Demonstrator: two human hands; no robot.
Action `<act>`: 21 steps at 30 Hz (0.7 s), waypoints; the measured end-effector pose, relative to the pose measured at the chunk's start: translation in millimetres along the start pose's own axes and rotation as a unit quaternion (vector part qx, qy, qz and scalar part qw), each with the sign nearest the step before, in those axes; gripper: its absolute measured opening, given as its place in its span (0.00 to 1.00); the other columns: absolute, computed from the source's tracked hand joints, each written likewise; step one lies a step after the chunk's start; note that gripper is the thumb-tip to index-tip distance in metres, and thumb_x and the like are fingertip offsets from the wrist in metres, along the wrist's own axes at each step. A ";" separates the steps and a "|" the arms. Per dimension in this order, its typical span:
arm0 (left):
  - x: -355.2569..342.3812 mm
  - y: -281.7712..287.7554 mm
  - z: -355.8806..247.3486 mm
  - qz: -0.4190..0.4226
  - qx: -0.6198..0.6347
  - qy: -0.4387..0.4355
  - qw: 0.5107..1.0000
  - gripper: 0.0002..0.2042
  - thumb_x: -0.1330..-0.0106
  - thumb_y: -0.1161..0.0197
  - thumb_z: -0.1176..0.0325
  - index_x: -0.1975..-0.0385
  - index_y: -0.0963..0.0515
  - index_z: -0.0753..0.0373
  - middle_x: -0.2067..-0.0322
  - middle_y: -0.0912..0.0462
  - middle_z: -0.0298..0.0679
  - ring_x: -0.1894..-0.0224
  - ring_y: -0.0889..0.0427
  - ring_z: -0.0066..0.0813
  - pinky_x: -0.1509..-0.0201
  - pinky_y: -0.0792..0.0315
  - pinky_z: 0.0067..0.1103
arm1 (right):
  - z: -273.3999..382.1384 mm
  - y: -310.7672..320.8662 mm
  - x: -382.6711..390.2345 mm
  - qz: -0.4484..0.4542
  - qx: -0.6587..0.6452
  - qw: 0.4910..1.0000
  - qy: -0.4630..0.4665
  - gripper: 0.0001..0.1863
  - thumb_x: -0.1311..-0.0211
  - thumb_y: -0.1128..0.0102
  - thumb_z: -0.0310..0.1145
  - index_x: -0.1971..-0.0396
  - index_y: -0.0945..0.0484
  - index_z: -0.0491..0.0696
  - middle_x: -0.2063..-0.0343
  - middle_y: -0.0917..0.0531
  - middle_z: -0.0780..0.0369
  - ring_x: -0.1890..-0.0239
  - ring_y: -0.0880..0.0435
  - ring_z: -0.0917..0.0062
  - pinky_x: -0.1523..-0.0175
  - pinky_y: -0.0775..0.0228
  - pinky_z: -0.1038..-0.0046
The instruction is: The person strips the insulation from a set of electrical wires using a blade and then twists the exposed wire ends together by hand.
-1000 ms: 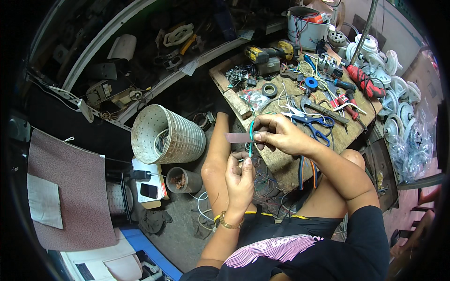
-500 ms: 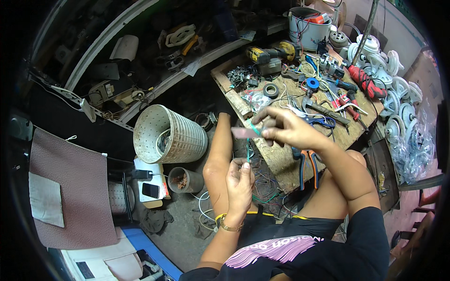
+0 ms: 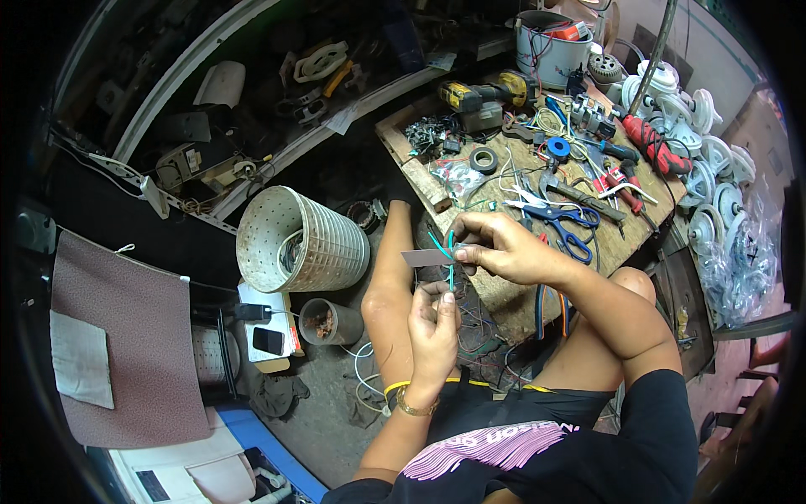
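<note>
And here are both hands up in the middle, just off the near edge of the wooden bench (image 3: 508, 296). The right hand (image 3: 512, 250) has thumb and fingers pinched together on a flat, dull-mauve strip (image 3: 425, 259), its free end jutting out to the left. Crossing at that same pinch, the green wire (image 3: 452, 277) runs down to the left hand (image 3: 434, 329), thumb and forefinger closed on its lower length. Whether the wire passes over or under the strip right at the fingertips, I can't quite tell; the fingers cover it.

That wire looks next to weightless, bendy, probably slick-skinned, so a firm pinch close to the crossing should serve better than a hold far down the loose length. The strip seems light too, thin but stiff enough to stand out flat; best gripped by its right end, and it would likely crease if squeezed hard.
</note>
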State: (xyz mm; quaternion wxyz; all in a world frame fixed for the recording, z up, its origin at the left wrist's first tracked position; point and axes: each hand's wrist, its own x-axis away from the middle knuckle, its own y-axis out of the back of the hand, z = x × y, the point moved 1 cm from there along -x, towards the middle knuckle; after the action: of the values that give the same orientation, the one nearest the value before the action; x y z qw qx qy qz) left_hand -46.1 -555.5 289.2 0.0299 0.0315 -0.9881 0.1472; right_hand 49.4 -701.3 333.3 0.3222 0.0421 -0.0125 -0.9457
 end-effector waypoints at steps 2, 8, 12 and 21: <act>1.1 0.8 -0.7 0.000 -0.020 -0.011 1.000 0.05 0.30 0.50 0.70 0.61 0.34 0.64 0.87 0.39 0.22 0.87 0.46 0.08 0.85 0.52 0.11 | 6.8 -0.3 0.8 0.006 -0.042 0.998 -0.040 0.07 0.39 0.46 0.24 0.63 0.30 0.38 0.78 0.24 0.64 0.74 0.25 0.84 0.67 0.31 0.79; 3.4 0.5 -3.2 0.004 -0.023 -0.014 1.000 0.05 0.29 0.51 0.70 0.61 0.34 0.64 0.87 0.39 0.22 0.88 0.46 0.07 0.86 0.52 0.11 | 4.7 0.8 -0.7 -0.004 -0.033 0.999 -0.033 0.07 0.38 0.46 0.25 0.63 0.30 0.38 0.77 0.24 0.65 0.74 0.25 0.85 0.68 0.32 0.80; 5.3 0.2 -2.2 0.004 -0.025 -0.022 0.999 0.04 0.29 0.51 0.71 0.61 0.35 0.64 0.87 0.39 0.22 0.88 0.46 0.07 0.86 0.52 0.11 | 8.9 1.5 -0.8 -0.010 -0.049 0.998 -0.035 0.08 0.38 0.46 0.26 0.62 0.29 0.39 0.77 0.24 0.66 0.74 0.26 0.85 0.68 0.33 0.80; 7.4 -0.2 -6.5 0.011 -0.038 -0.024 0.999 0.05 0.29 0.52 0.70 0.60 0.35 0.64 0.87 0.39 0.22 0.88 0.45 0.08 0.87 0.52 0.11 | 5.1 8.7 -2.0 0.002 -0.050 0.998 -0.048 0.10 0.37 0.45 0.31 0.60 0.27 0.41 0.79 0.24 0.67 0.76 0.26 0.87 0.72 0.38 0.82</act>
State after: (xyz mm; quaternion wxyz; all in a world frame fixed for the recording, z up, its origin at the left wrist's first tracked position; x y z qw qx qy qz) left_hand -53.2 -554.2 296.0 0.0062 0.0234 -0.9937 0.1090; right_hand 55.8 -707.1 339.0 0.3251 -0.0194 0.0195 -0.9453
